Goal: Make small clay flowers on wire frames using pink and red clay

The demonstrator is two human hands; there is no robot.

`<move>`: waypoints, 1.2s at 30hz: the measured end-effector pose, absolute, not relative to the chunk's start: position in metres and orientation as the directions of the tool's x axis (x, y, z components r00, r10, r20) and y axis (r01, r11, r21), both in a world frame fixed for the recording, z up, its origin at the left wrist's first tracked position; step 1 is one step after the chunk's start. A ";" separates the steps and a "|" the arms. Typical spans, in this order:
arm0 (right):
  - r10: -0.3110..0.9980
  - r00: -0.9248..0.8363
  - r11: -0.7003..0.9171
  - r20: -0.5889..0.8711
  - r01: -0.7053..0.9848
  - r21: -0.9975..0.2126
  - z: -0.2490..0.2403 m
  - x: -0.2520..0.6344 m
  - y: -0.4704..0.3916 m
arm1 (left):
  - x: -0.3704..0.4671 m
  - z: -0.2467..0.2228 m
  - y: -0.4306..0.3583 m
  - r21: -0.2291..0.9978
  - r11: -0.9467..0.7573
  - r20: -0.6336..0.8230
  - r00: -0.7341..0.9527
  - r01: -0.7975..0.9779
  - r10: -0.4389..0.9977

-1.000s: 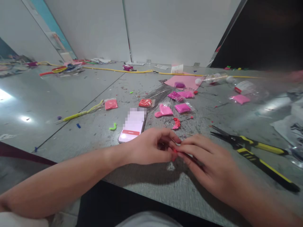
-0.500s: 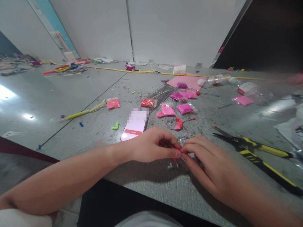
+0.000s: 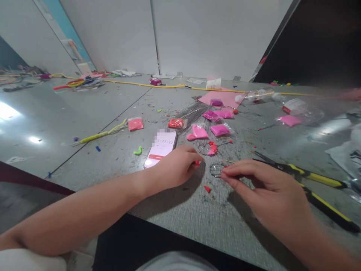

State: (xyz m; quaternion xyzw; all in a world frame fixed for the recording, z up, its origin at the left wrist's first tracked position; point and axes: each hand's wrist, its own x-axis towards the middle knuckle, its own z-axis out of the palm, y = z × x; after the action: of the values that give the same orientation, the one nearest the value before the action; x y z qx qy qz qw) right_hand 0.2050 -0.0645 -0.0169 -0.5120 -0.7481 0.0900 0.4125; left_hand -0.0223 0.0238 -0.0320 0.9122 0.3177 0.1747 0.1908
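My left hand (image 3: 177, 167) is closed on a small lump of red clay (image 3: 197, 163), just right of the phone (image 3: 162, 148). My right hand (image 3: 262, 188) pinches the right edge of a round wire frame (image 3: 216, 170), where a bit of red shows at the fingertips. Between and below the hands, a small red clay piece (image 3: 207, 189) lies on the table. A second wire ring with red and pink clay (image 3: 213, 148) rests just beyond the hands.
Pliers with yellow and black handles (image 3: 318, 176) lie at the right. Pink clay packets (image 3: 220, 130), an orange-red packet (image 3: 176, 123) and thin wires (image 3: 188, 113) are farther back. Yellow-wrapped wires (image 3: 96, 137) and green clay (image 3: 138, 151) lie left. A yellow cord (image 3: 169, 86) crosses behind.
My hands have parted from their meeting point. The left moved left with red clay, the right slightly right with the wire frame. The small red piece on the table is now in full view.
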 end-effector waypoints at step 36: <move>0.666 -0.395 0.716 0.633 0.577 -0.393 -0.010 0.193 -0.067 | -0.012 -0.008 -0.006 0.961 0.276 -0.187 0.804 0.030 0.565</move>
State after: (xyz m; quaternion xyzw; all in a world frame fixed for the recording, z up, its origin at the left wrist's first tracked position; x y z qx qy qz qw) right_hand 0.1934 -0.0669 -0.0104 -0.3727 -0.8335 0.0549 0.4042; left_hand -0.0119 -0.0056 -0.0082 0.5751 0.2584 0.1771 0.7557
